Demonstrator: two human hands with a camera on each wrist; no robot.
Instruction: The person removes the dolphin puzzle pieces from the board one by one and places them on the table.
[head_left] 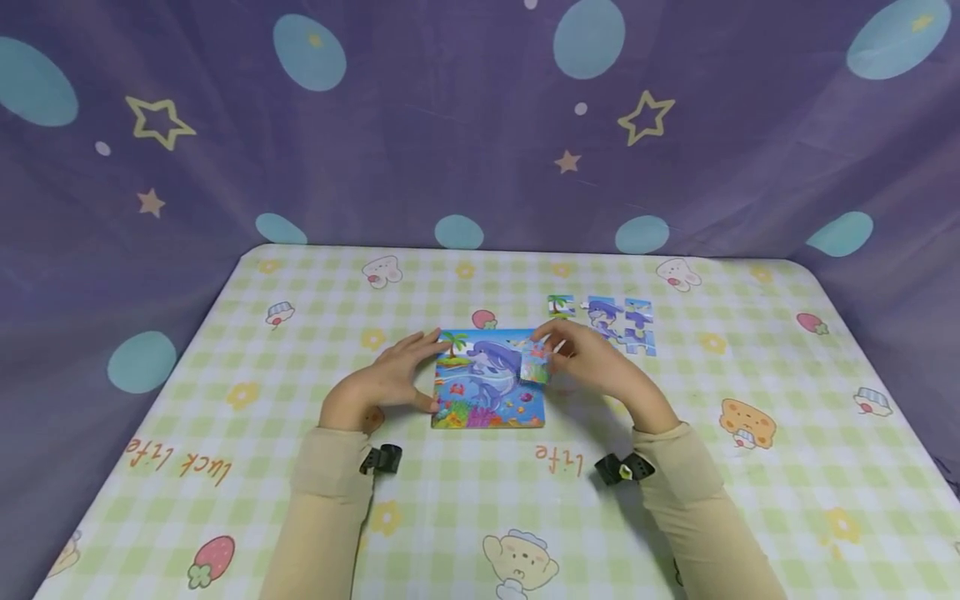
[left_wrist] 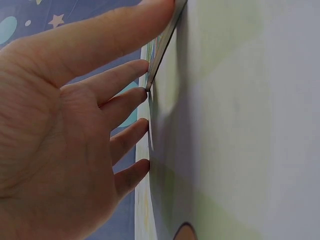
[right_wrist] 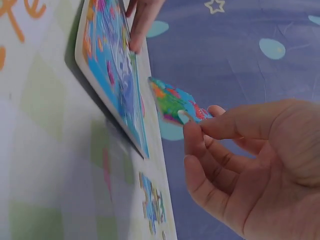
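A dolphin picture puzzle board (head_left: 491,407) lies flat on the table. Along its left edge rests my left hand (head_left: 386,375), fingers spread and fairly straight; the thumb touches near the lower left corner, and a fingertip reaches the upper left. In the left wrist view, the thumb and fingertips (left_wrist: 141,66) meet the board's thin edge. My right hand (head_left: 592,360) pinches a puzzle piece (head_left: 535,368) between thumb and fingers above the board's right side. Seen from the right wrist, the piece (right_wrist: 172,102) shows green, orange, blue and red and is held clear of the board (right_wrist: 107,75).
Behind the right hand lie several loose dolphin puzzle pieces (head_left: 602,310), with a palm tree piece (head_left: 560,305) to their left. A green checked tablecloth (head_left: 247,467) covers the table. A purple curtain (head_left: 480,125) hangs beyond the far edge.
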